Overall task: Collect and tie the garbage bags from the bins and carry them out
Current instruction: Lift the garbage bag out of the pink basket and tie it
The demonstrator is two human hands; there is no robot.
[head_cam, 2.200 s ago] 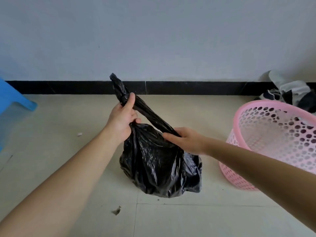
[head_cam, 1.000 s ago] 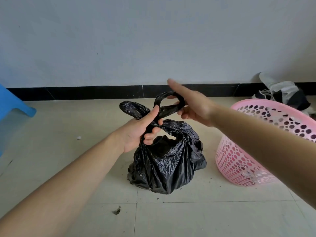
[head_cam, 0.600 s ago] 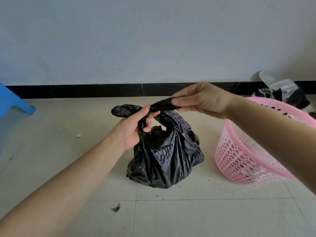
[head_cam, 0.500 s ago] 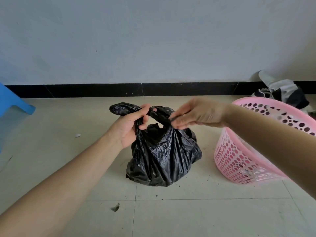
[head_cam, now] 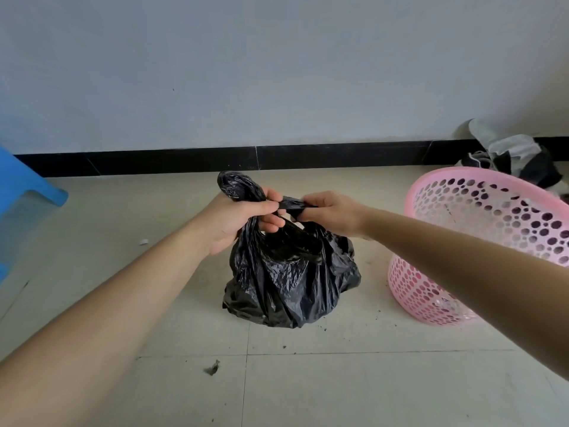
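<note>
A blue plastic stool (head_cam: 27, 192) stands at the far left edge, with a small white scrap (head_cam: 143, 241) on the tiled floor (head_cam: 338, 380) to its right. The left hand (head_cam: 234, 220) has its grip closed round the gathered neck of the black garbage bag (head_cam: 289, 278). The fingers curl under the plastic, the thumb lies over it, and a bunched tail (head_cam: 237, 186) sticks out on the far side of the fist. A short twisted strand (head_cam: 292, 204) of the same plastic runs to the right from that fist. The right hand (head_cam: 335, 214) pinches the strand in a narrow grip between thumb and fingertips, so the two hands almost touch. The bag's crumpled body hangs below both grips, directly under the gap between them, and its base rests on the floor. Dark crumbs and a bit of litter (head_cam: 212, 368) lie on the near tiles. To the right of the bag, close to it but apart, stands a pink perforated bin (head_cam: 415, 291). Beyond the bin, a heap of grey and black cloth (head_cam: 517, 161) lies against the black skirting (head_cam: 308, 155) of the pale wall.
</note>
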